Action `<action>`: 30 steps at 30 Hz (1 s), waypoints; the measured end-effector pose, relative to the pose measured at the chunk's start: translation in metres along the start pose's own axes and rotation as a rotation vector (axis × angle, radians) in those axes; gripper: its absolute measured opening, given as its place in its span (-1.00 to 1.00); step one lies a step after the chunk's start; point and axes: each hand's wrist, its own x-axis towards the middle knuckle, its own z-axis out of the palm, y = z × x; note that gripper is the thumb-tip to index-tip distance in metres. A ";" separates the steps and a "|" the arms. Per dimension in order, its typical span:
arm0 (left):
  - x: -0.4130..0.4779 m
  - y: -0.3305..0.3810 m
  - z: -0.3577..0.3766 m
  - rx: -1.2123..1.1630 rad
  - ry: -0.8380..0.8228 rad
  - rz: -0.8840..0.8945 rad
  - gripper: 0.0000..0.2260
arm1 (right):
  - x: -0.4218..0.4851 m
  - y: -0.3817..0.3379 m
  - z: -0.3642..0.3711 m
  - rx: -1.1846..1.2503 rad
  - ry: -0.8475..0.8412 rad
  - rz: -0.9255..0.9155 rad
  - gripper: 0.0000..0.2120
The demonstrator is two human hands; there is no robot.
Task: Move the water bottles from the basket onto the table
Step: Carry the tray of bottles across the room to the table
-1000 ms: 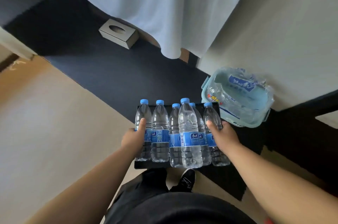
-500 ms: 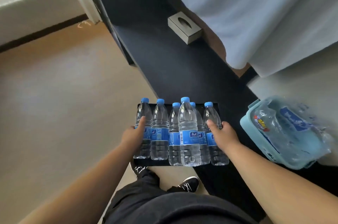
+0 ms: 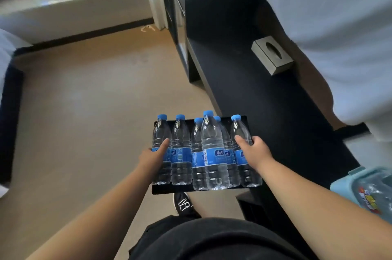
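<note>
Several clear water bottles [image 3: 209, 151] with blue caps and blue labels stand on a black tray [image 3: 191, 190], which I carry in front of me. My left hand [image 3: 151, 156] grips the tray's left side, its thumb lying against the leftmost bottle. At the right side my right hand [image 3: 253, 150] does the same, thumb on the rightmost bottle; the fingers of both hands are hidden. The tray hangs over the floor beside the left edge of the long black table [image 3: 254, 94]. The light blue basket [image 3: 343, 185] with crumpled bottle wrap stands on the table at the lower right.
A grey tissue box [image 3: 272, 57] sits further along the table. White cloth [image 3: 339, 37] hangs over the table's right side. Tan floor [image 3: 84, 111] stretches to the left. My black shoe [image 3: 183, 204] shows just below the tray.
My view has swung left along the table. The tray with the bottles now hangs past the table's left edge, and the basket has slid to the right border. My grip is unchanged.
</note>
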 end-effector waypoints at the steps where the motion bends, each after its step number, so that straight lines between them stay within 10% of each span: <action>1: 0.008 0.002 -0.011 -0.026 0.006 -0.002 -0.31 | 0.005 -0.013 0.009 -0.001 -0.008 -0.005 -0.12; 30: 0.199 0.132 -0.147 -0.316 0.152 -0.259 -0.24 | 0.223 -0.293 0.145 -0.204 -0.254 -0.194 -0.17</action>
